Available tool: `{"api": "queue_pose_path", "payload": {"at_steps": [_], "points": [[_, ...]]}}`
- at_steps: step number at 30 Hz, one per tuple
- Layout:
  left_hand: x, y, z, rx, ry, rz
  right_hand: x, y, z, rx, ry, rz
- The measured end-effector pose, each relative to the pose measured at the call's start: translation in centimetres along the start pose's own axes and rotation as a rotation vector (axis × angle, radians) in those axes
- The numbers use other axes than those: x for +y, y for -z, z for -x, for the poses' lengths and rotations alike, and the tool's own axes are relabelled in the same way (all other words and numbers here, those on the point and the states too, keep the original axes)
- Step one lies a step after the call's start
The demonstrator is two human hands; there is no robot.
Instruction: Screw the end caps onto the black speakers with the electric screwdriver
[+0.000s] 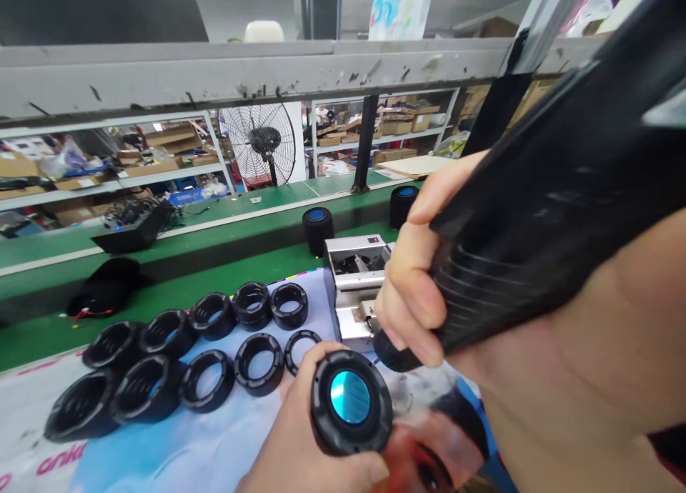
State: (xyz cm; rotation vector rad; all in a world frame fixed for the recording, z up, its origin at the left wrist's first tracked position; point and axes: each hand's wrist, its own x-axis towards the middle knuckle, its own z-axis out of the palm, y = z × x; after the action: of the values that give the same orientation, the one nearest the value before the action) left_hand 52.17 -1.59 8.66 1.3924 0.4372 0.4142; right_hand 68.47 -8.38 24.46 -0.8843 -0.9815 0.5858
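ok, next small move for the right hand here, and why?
Probably bring the tip of the black tool down onto the rim of the round black part. The right hand holds the tip close by that rim; the left hand steadies the part, blue face up.

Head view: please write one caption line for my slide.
Left hand holds a cyan-centred black ring; right hand grips a black ribbed tool; more black rings lie in rows.

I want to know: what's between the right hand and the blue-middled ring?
The black tool's tip, sticking out under the right hand; the head view shows it.
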Motion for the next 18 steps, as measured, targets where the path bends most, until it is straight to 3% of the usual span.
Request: {"api": "queue_pose_path", "payload": {"at_steps": [3,9,18], "points": [[1.1,-0.3,0.1,-0.016,0.027,0.019,0.7,0.0,0.2,-0.038,-0.058,-0.077],[2.1,-0.5,0.1,-0.04,0.02,0.017,1.8,-0.8,0.4,-0.258,-0.14,-0.111],[2.2,-0.2,-0.1,-0.091,-0.018,-0.003,2.6,-0.4,0.4,-0.262,-0.185,-0.16]]}}
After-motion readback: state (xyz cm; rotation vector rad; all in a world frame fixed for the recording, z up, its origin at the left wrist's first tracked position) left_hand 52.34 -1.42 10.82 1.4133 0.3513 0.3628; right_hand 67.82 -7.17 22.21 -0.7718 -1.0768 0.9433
